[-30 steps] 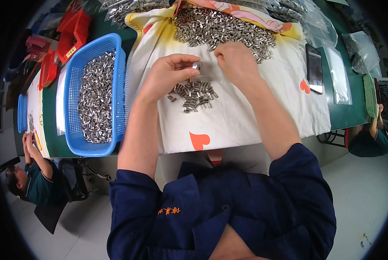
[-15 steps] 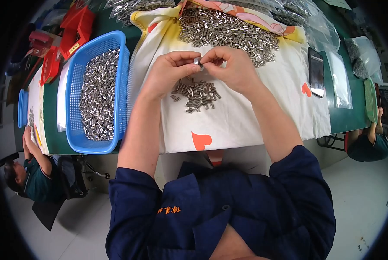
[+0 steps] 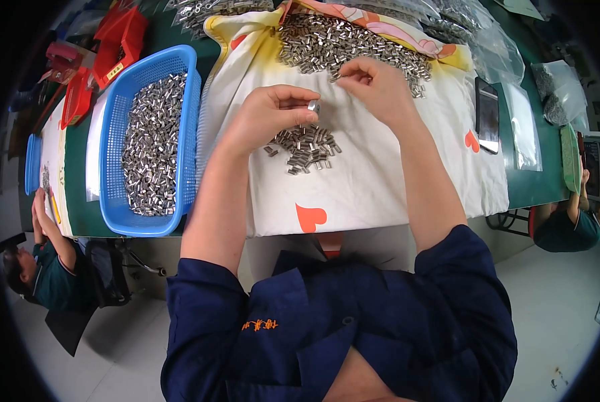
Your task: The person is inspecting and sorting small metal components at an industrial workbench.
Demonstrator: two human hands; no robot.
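Between the thumb and fingers of my left hand sits a small silver metal ring, its round opening facing right. My right hand is up and to the right of it, thumb and forefinger pinched on a small metal cylinder at the near edge of the big pile. That large heap of small metal cylinders lies on the white cloth at the far side. A smaller heap of the same cylinders lies just below my left hand.
A blue plastic basket full of similar cylinders stands at the left, with red bins beyond it. On the right lie a phone and clear plastic bags. Co-workers sit at far left and far right.
My hands have moved apart. The right one has gone up and right to the big pile's edge, while the left has stayed near its place, the ring now showing more plainly.
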